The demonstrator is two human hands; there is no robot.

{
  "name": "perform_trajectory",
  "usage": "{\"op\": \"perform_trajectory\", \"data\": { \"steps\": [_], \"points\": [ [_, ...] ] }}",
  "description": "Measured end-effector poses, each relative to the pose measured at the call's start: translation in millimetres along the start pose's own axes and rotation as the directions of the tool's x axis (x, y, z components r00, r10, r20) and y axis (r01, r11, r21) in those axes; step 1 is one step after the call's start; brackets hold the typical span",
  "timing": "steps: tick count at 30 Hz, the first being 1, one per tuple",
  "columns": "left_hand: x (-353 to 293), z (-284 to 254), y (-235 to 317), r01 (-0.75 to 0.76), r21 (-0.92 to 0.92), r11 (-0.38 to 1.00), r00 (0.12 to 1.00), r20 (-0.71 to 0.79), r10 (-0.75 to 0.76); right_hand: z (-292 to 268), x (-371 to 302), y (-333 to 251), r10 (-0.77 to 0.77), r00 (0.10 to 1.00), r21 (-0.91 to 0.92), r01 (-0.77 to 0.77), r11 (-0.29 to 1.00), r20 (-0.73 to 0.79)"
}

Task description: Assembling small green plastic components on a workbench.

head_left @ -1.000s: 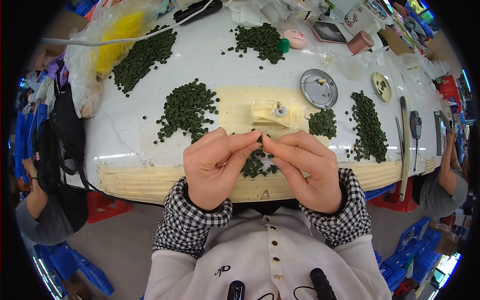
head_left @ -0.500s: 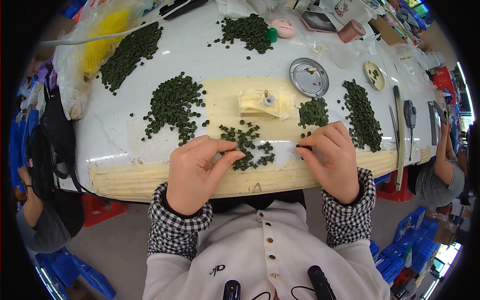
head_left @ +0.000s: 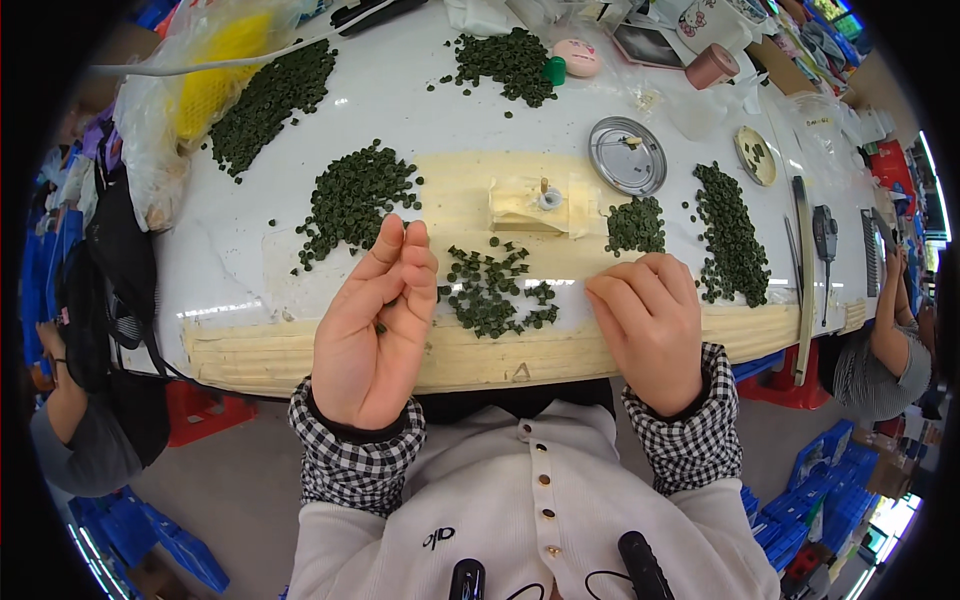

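My left hand (head_left: 370,335) is raised at the table's near edge, palm turned upward and fingers loosely curled. A small dark green round piece (head_left: 380,328) shows in its palm, held there. My right hand (head_left: 655,325) hovers over the table's near edge, thumb and fingers pinched together; whatever is between the tips is hidden. Between the hands lies a loose cluster of small green pieces (head_left: 490,295), some with flared ends. Beyond it stands a beige taped block (head_left: 525,210) with a small upright pin and a pale ring on top. A little green pile (head_left: 636,225) sits to its right.
More green pieces lie in heaps at left (head_left: 355,200), far left (head_left: 275,105), back (head_left: 505,65) and right (head_left: 730,235). A round metal lid (head_left: 627,157), a small yellowish dish (head_left: 755,157) and a screwdriver-like tool (head_left: 824,245) are on the right. Plastic bags (head_left: 150,165) cover the left edge.
My left hand has drawn back from the cluster and turned its palm up, its pinch loosened. My right hand has rolled over, knuckles up, hiding the dark piece seen at its fingertips.
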State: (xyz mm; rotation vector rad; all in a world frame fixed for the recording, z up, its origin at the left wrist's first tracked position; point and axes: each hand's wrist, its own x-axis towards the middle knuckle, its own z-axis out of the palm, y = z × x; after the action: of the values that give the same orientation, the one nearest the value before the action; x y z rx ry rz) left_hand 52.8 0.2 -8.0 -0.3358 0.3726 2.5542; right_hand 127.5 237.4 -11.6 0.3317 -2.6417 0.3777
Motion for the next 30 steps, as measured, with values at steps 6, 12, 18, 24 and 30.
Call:
{"op": "perform_trajectory", "data": {
  "steps": [6,12,18,24,30],
  "points": [
    [-2,7,-15,0.049,0.171,0.984,0.998,-0.051,-0.041,3,1,-3,0.015,1.000,0.055,-0.014,0.998,-0.027],
    [-3,-2,-25,0.171,0.262,0.950,0.977,0.077,-0.197,1,2,-4,0.061,0.996,0.207,-0.048,0.977,-0.058],
    [-4,8,-39,0.181,0.377,0.909,0.983,-0.031,-0.183,-10,1,-11,0.256,0.963,0.626,-0.250,0.739,0.082],
    [-3,-3,-41,0.195,0.341,0.920,0.972,0.058,-0.228,-7,0,-16,0.342,0.856,0.920,-0.382,-0.085,0.387],
    [-4,0,-44,0.219,0.385,0.896,0.970,0.013,-0.243,-2,2,-16,0.227,0.818,0.826,-0.432,-0.362,0.528]
  ]
}}
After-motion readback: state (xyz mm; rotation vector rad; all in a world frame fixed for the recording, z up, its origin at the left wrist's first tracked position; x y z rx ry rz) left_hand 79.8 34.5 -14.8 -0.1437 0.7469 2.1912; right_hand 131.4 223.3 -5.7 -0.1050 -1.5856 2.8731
